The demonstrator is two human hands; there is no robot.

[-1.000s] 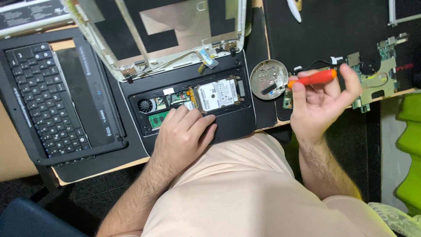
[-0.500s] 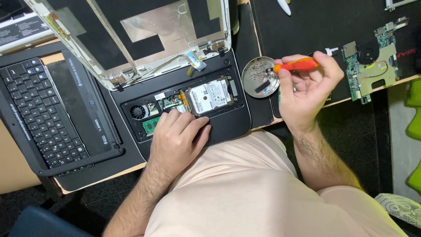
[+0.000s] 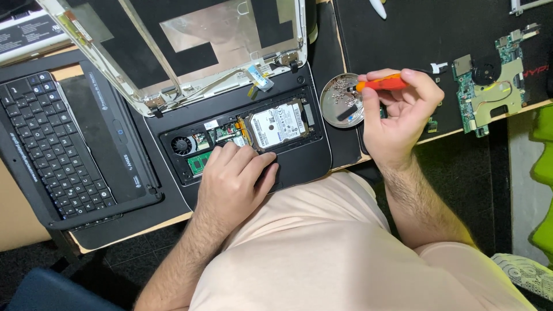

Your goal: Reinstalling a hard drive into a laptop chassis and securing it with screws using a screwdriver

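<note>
Our right hand [image 3: 397, 121], right of centre, pinches an orange-handled screwdriver [image 3: 381, 84] in curled fingers over the round metal dish [image 3: 334, 109]. Our left hand [image 3: 236, 184], at centre, rests spread on the opened laptop base [image 3: 305, 161], fingertips just below its hard drive [image 3: 276, 124].

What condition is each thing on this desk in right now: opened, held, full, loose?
Laptop base: opened, insides bare.
Hard drive: seated in its bay.
Left hand: resting on the laptop base, fingers at the bay.
Right hand: gripping an orange screwdriver.
Metal dish: holds small screws.
Circuit board: lying loose.
Keyboard: detached, set aside.
</note>
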